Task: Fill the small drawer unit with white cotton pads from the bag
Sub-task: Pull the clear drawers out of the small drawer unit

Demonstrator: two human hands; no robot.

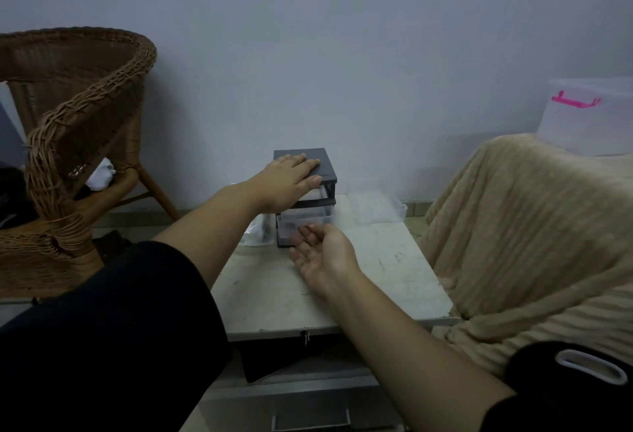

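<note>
Dim, bluish, even indoor light casts only soft shadows. Motion blur softens the right hand (322, 255) and clear drawer (301, 222); wide-angle distortion bends the edges.

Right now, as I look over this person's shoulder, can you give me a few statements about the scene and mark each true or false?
1. The left hand lies flat on top of the drawer unit. True.
2. The right hand grips a cotton pad. False: it is open, palm up, holding nothing, just in front of the unit.
3. A wicker chair stands to the left of the table. True.
4. The clear box with the pink handle sits on the wicker chair. False: it rests on the beige blanket at the right.
5. A clear plastic container sits on the table to the right of the unit. True.
</note>
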